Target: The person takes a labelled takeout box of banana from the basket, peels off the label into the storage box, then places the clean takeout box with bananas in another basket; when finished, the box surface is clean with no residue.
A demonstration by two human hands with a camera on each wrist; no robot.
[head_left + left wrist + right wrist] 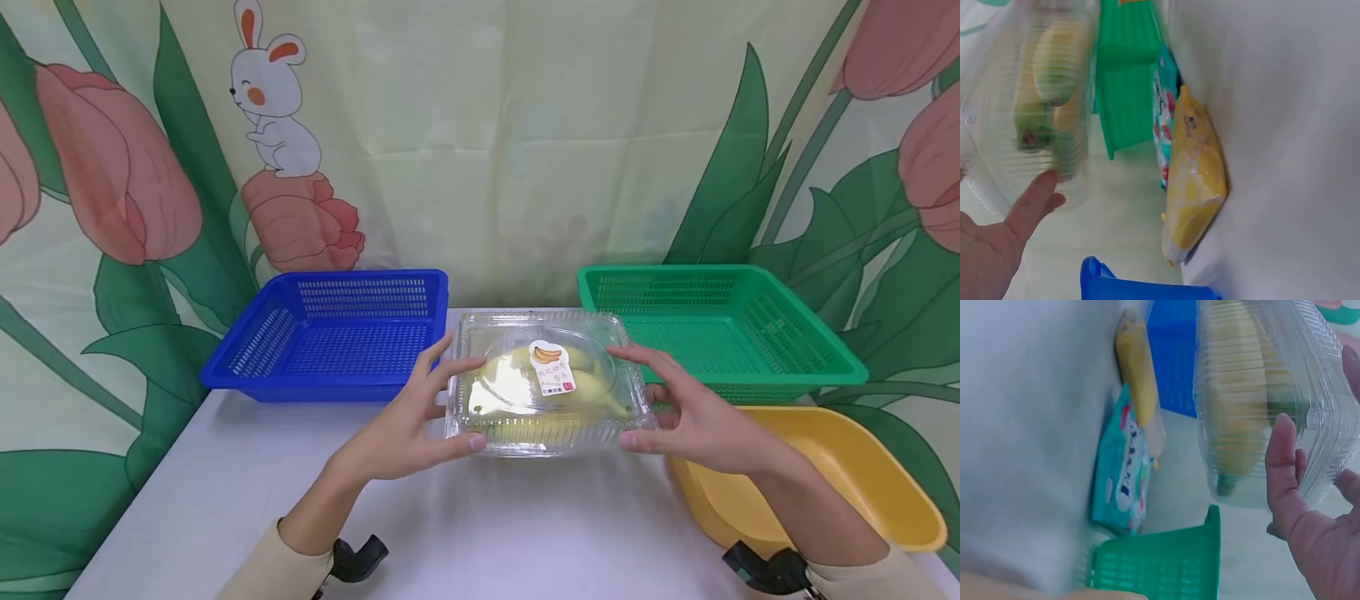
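Note:
My left hand and right hand grip a clear plastic clamshell box by its two short sides, thumbs at the near edge. Bananas with greenish tips show through its lid, under a white label with a banana picture. Both wrist views show the box raised off the table, left fingertips and right fingertips against its walls. On the table beyond lie a yellow banana-shaped thing in clear wrap and a teal packet; the box hides both in the head view.
A blue basket stands at the back left and a green basket at the back right. In front of the green one sits a yellow tub, partly under my right forearm. A printed curtain hangs behind the white table.

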